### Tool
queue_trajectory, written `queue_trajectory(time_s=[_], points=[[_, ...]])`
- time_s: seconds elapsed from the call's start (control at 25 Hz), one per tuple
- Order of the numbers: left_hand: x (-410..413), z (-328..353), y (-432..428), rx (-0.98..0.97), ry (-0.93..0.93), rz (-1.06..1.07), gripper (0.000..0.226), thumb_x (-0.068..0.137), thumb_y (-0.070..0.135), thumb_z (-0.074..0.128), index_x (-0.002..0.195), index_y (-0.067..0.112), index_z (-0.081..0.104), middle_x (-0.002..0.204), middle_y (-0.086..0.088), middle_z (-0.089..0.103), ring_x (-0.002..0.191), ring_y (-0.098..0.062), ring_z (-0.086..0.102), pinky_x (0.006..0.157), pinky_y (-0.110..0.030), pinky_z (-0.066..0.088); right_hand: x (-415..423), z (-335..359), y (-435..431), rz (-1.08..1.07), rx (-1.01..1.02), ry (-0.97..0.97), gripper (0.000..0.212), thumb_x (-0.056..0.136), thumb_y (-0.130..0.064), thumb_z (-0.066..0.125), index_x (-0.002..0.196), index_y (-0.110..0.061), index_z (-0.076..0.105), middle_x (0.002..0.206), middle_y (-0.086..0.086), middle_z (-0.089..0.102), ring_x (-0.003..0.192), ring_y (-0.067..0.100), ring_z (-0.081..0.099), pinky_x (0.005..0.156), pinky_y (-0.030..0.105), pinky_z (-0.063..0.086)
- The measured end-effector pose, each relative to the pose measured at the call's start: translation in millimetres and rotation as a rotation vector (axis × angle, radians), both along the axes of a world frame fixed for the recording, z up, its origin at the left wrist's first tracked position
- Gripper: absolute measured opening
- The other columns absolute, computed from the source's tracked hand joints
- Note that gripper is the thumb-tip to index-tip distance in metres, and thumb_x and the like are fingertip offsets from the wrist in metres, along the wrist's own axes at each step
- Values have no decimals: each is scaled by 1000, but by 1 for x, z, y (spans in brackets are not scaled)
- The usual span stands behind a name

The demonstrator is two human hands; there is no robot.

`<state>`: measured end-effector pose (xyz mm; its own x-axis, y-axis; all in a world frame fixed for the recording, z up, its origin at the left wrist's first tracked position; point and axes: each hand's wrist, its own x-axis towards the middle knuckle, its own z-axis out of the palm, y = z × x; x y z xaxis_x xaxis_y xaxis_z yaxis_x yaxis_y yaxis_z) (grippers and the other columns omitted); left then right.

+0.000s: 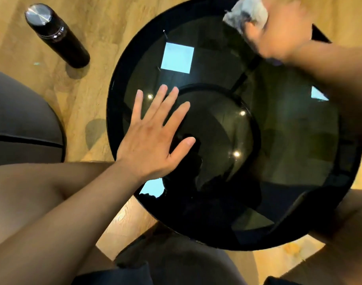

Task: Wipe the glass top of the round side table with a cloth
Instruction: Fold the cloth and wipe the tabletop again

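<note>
- Cloth (247, 12): whitish-grey, crumpled, at the far right edge of the desk (118, 83), near the top of the view; part of it sticks out to the left past the fingers.
- Right hand (278, 31): closed round the cloth w/ fingers curled over it, pressing down on the glass by the rim; hand + cloth are blurred, so finer grip detail can't be told.
- Right forearm runs from the right side of the view diagonally across the desk's right portion.
- Desk: round, dark tinted glass top (289, 140) in a black rim; a smaller black ring (256, 128) of the frame shows through the glass underneath.
- Glass carries reflections: a pale blue square (177, 58), smaller blue patches at right and lower left, a few bright light spots.
- Left hand (151, 138): flat, palm down on the glass at the left-centre, fingers spread wide, holding nothing; well apart from the cloth.
- Left forearm comes in from the lower left.
- Floor (89, 95): light wood planks all round.
- Bottle (56, 36): black w/ a silver cap, standing on the floor to the upper left, apart from the desk.
- Dark grey cushioned seat (22, 124) at the left edge, near the desk's left side.
</note>
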<state>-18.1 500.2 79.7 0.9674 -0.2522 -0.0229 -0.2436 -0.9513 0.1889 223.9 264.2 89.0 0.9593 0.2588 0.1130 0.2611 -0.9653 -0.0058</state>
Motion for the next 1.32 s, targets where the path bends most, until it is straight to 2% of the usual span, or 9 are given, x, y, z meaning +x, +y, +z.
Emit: queue_trajectory(time_s=[0.12,0.28,0.44,0.6,0.68,0.76,0.84,1.04,1.32], points=[[0,1,0,-14,18,4,66,98,58,28,151,19,34,164,-11,22,154,-28,8,120,-62,6,32,5,-6,-87,150,76,66,91,-70,29,92,-13,62,67,6,58,66,29,62,57,30,38],[2,2,-1,24,55,18,67,98,61,20,153,24,31,166,-6,17,155,-25,3,122,-58,5,-7,21,2,-90,156,113,56,90,-68,33,101,-19,59,77,12,69,72,34,67,57,29,38],[3,1,-2,82,63,33,70,96,62,16,154,26,28,167,-5,13,155,-25,0,123,-56,4,-135,30,-7,-43,42,197,46,87,-63,42,108,-25,56,96,9,69,89,39,66,70,40,46],[1,3,-5,113,29,44,70,94,63,17,152,26,30,166,-6,16,155,-27,1,122,-59,3,-308,47,-30,240,106,351,32,75,-52,55,100,-32,58,73,-3,61,64,28,65,49,34,46],[-1,3,-5,119,8,41,69,94,63,17,151,27,32,166,-7,17,155,-27,2,121,-59,3,-338,49,-46,315,67,419,31,70,-50,56,94,-31,60,69,-5,56,57,25,62,42,31,42],[-2,2,-4,95,12,30,70,94,63,16,150,26,32,166,-7,17,154,-27,4,122,-58,5,-307,42,-48,339,-15,304,35,75,-52,55,99,-29,64,73,-2,59,60,28,65,44,32,46],[-1,1,-5,66,34,15,71,93,62,18,151,24,31,166,-8,18,154,-26,6,123,-56,7,-240,33,-47,212,-147,251,37,84,-59,50,104,-30,58,85,1,62,75,31,67,59,35,50],[-2,-1,-4,39,17,8,70,93,60,27,149,20,35,164,-11,24,153,-28,13,122,-56,13,-85,14,-43,73,-71,12,44,88,-59,44,104,-19,54,93,19,67,85,44,64,69,43,49],[2,-2,-1,2,17,-4,65,93,57,40,147,20,42,162,-9,28,153,-26,16,121,-56,13,36,9,-43,-183,114,106,59,88,-63,36,88,-9,61,68,11,61,63,29,61,56,30,42]])
